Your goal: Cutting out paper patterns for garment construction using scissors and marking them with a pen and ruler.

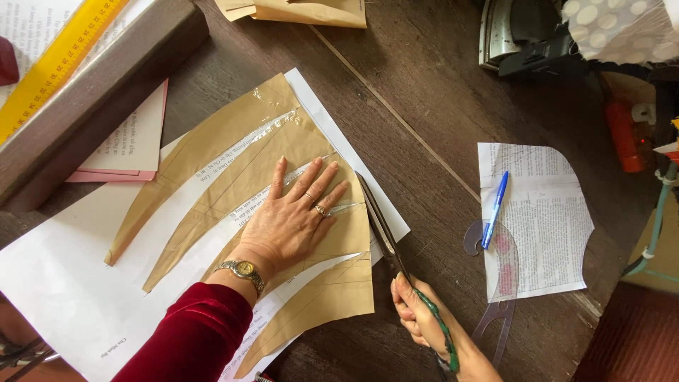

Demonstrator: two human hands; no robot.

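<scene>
My left hand [293, 216] lies flat with fingers spread on a fan of brown paper pattern strips [240, 170] taped over a large white sheet [64, 283]. It wears rings, a wristwatch and a dark red sleeve. My right hand [424, 322] grips the green handles of long scissors [385, 233]. The blades run along the right edge of the brown pattern, over the white sheet's edge.
A cut white printed paper piece [541, 219] with a blue pen [495, 209] and a clear curve ruler [498, 311] lies at right. A yellow ruler [56, 64] rests on a wooden bar at top left, above pink-edged papers [134, 152]. An iron [527, 35] sits at top right.
</scene>
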